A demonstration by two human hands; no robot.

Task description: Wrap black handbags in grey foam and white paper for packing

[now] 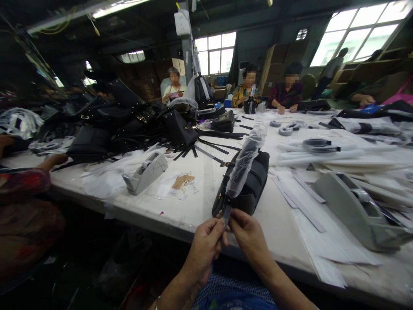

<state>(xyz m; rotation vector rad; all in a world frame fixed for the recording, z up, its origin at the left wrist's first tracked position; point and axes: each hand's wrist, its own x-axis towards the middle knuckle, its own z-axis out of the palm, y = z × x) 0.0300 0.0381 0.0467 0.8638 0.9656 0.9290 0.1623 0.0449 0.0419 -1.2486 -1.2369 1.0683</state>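
My left hand [203, 245] and my right hand [248, 234] meet at the near table edge, both pinched on the lower end of a dark bag strap [226, 214]. Higher up, the strap is sheathed in a clear plastic sleeve [245, 161] that slants up to the right. Under the sleeve lies a black handbag [251, 185] flat on the white table [193, 206], just beyond my fingers.
Grey tape dispensers stand at left [145, 172] and at right [358, 211]. Paper tags [182, 181], white paper strips [303, 202] and a heap of black bags [129, 120] cover the table. Another person's arm [48, 163] rests at left; several people sit at the far end.
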